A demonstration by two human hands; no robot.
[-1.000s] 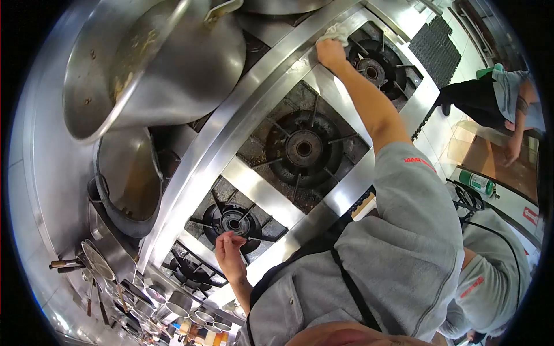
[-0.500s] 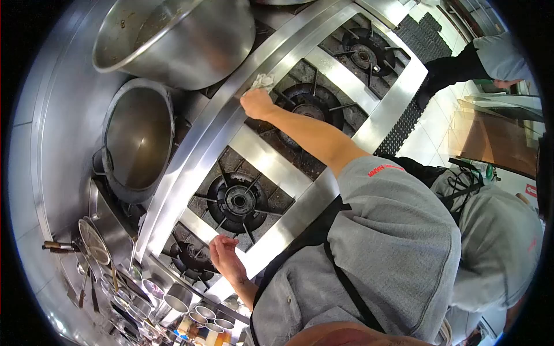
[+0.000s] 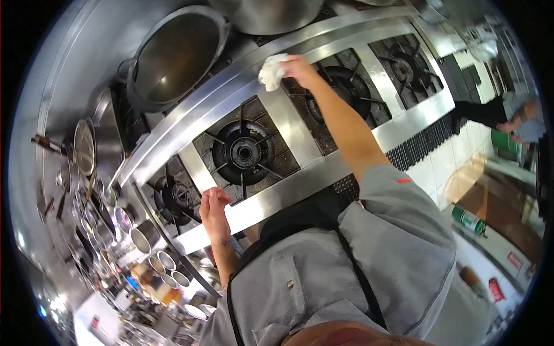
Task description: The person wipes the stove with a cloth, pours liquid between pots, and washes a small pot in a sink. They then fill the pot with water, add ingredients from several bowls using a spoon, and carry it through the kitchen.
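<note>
A crumpled white cloth [image 3: 272,72] is gripped in my right hand [image 3: 297,69], near the stove's long back ledge [image 3: 213,101]. My right arm reaches across the burners toward it. Lower left, my left hand [image 3: 216,210] hovers by the front edge of the stove with loosely bent fingers and nothing visible in it. It is nearest to a black burner [image 3: 244,151] under a grate and a smaller burner [image 3: 179,195] on the left. Farther right sit two more burners, one [image 3: 345,92] partly covered by my arm.
Behind the ledge stand a large dark pot [image 3: 176,60] and a steel pot [image 3: 268,14]. Strainers [image 3: 85,147] and utensils hang at left, above small pans [image 3: 144,236]. Another person [image 3: 511,115] stands at far right beyond a black floor mat [image 3: 421,144].
My right hand has come off the ledge corner, and the cloth now hangs more openly from it. The view has turned and shifted. A second person close on the right is mostly out of view.
</note>
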